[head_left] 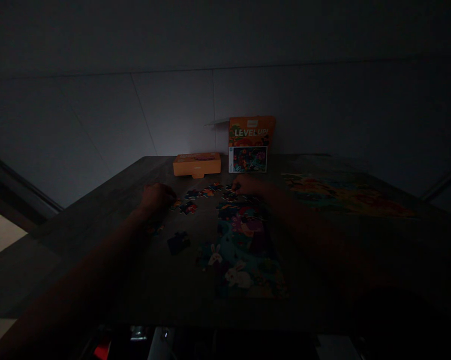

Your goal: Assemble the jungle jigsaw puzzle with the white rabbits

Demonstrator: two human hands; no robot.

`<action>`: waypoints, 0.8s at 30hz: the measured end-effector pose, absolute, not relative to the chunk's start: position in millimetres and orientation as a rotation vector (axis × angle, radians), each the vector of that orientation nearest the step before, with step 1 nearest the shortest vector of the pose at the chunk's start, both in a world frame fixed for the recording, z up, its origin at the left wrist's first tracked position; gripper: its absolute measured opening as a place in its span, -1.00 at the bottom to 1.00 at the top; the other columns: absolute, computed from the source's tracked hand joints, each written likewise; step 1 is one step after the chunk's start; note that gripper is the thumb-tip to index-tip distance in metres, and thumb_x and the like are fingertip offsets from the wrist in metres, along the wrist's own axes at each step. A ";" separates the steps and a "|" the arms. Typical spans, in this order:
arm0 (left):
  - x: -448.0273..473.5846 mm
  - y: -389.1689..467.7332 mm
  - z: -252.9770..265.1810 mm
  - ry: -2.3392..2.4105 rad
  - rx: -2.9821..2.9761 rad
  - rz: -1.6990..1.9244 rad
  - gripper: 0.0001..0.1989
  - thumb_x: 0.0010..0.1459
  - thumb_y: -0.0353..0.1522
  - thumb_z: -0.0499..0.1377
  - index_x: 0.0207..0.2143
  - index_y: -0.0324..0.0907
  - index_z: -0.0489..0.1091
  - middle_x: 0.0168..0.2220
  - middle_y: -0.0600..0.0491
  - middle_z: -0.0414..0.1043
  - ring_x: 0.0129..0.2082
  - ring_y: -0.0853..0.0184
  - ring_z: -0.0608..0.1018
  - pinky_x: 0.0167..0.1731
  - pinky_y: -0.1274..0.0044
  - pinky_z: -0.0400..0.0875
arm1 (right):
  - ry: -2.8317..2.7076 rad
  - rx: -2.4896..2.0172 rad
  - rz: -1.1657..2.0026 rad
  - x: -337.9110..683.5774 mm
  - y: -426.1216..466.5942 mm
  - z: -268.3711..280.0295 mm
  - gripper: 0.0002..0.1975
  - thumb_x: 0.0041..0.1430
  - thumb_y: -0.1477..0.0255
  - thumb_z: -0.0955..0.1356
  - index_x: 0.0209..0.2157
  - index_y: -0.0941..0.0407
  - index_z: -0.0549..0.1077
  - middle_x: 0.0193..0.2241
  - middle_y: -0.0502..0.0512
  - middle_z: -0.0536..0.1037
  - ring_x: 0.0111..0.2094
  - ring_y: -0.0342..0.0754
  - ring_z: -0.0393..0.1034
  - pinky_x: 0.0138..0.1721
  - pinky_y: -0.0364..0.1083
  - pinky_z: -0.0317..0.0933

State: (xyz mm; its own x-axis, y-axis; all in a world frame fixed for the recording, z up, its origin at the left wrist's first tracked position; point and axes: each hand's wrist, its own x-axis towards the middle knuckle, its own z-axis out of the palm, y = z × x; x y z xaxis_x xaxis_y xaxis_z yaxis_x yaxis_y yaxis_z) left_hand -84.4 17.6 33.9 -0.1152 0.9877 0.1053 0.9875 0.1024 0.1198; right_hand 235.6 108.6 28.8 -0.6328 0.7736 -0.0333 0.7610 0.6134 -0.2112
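Observation:
Dim light covers the table. A partly joined jigsaw puzzle with white rabbits and a purple shape lies in front of me. At its far edge my right hand reaches in, fingertips pinched on a puzzle piece among other loose ones. My left hand rests to the left with curled fingers, beside a loose puzzle piece; what its fingers hold, if anything, is hidden. More loose pieces lie between the hands. A dark single piece sits left of the joined part.
An orange box lies at the table's back. Right of it stands an open orange box marked "LEVEL UP!", with a picture card against its front. Another colourful puzzle lies flat at the right. Behind is a pale wall.

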 end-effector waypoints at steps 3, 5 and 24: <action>-84.0 18.1 33.1 2.318 2.150 0.276 -0.83 0.10 -0.28 0.27 -0.25 -0.05 0.62 -0.16 -0.01 0.61 -0.17 0.13 0.60 -0.08 0.40 0.42 | -2.770 -1.315 0.323 235.7 108.6 28.6 -0.75 0.02 0.57 0.40 -0.22 0.19 0.63 -0.21 0.14 0.64 -0.23 -0.02 0.50 -0.23 -0.18 0.27; -84.5 19.3 31.6 2.314 2.218 0.298 -0.83 0.11 -0.30 0.24 -0.25 -0.03 0.62 -0.15 0.00 0.60 -0.16 0.14 0.59 -0.07 0.41 0.41 | -2.772 -1.313 0.324 235.7 109.1 28.3 -0.75 0.02 0.57 0.40 -0.22 0.18 0.62 -0.21 0.14 0.64 -0.23 -0.02 0.50 -0.23 -0.18 0.27; -81.4 21.3 25.0 2.162 2.368 0.383 -0.78 0.11 -0.32 0.19 -0.23 -0.07 0.61 -0.14 -0.04 0.58 -0.09 0.13 0.55 0.06 0.38 0.31 | -2.782 -1.318 0.326 235.1 107.6 29.8 -0.75 0.03 0.57 0.39 -0.21 0.19 0.62 -0.19 0.16 0.64 -0.24 -0.03 0.50 -0.31 -0.21 0.23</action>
